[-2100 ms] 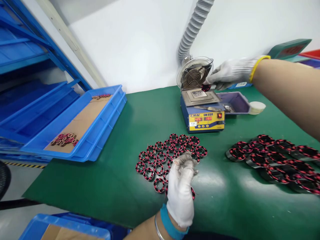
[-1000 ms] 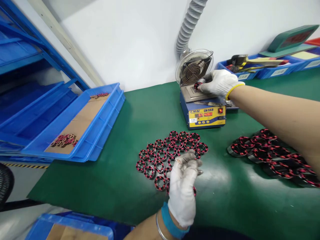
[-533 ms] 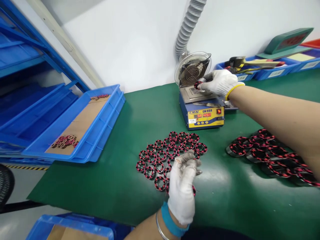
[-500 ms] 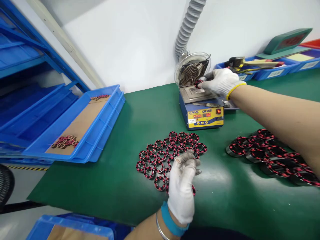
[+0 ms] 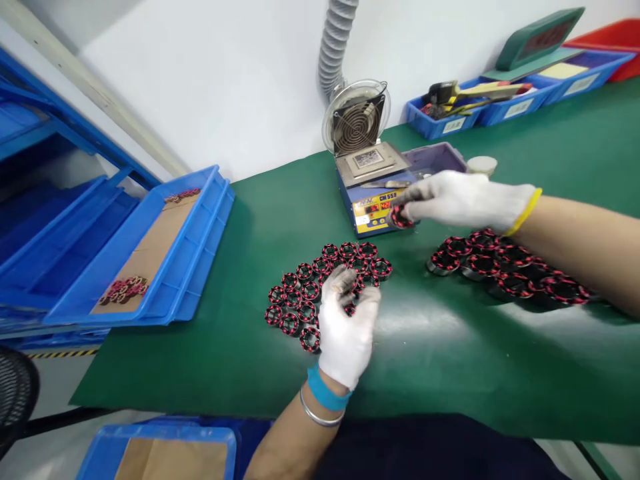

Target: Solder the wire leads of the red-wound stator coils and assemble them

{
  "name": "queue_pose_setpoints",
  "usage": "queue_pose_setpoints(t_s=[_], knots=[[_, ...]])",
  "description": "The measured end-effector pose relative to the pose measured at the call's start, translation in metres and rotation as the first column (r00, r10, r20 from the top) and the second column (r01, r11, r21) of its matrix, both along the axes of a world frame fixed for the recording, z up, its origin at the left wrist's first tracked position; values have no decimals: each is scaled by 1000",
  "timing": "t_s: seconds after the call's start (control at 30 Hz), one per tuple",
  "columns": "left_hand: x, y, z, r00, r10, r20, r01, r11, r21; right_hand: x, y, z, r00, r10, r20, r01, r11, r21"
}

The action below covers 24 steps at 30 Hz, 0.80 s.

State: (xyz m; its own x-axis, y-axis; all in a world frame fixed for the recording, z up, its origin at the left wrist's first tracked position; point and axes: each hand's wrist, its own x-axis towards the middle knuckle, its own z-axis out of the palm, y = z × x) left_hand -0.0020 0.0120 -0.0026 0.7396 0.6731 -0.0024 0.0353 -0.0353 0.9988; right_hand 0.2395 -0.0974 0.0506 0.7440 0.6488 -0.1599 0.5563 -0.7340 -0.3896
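Note:
In a white glove, my right hand (image 5: 440, 200) grips a black-and-red wound ring (image 5: 401, 217) in front of the blue and yellow heating unit (image 5: 373, 213), whose round fan cover stands raised. My left hand (image 5: 347, 320), also gloved, hovers over the right part of a cluster of similar rings (image 5: 310, 291) on the green table. Its fingers are curled but apart, with one ring showing between thumb and fingers, seemingly on the table. More rings stand in stacks (image 5: 513, 285) below my right forearm.
Blue trays (image 5: 185, 267) with a few small rings stand at the left. A purple tray (image 5: 437, 159) and a white round lid (image 5: 481, 165) lie behind my right hand. Blue bins (image 5: 440, 125) line the wall. A grey duct (image 5: 336, 47) hangs above the unit.
My right hand has moved from above the unit's hot plate to its front, still holding the ring. My left hand's fingers have spread wider. The camera view has shifted.

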Motion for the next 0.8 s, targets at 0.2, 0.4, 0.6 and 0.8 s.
queue_pose_setpoints(t_s=[0.2,0.4,0.6,0.8], knots=[[4,3,-19,900,25,-435,337,594,731,-27,-17,-25,992,127,-18,-124,915,-385],[13,2,-26,868,71,-491,423,411,808,-28,-32,-26,1000,-16,26,23,959,-284],[16,-1,-23,855,18,-519,480,355,802,-112,-45,-58,933,-140,-332,238,931,276],[4,-6,-23,922,-176,-344,385,500,776,-138,-42,-93,512,222,-830,352,827,439]])
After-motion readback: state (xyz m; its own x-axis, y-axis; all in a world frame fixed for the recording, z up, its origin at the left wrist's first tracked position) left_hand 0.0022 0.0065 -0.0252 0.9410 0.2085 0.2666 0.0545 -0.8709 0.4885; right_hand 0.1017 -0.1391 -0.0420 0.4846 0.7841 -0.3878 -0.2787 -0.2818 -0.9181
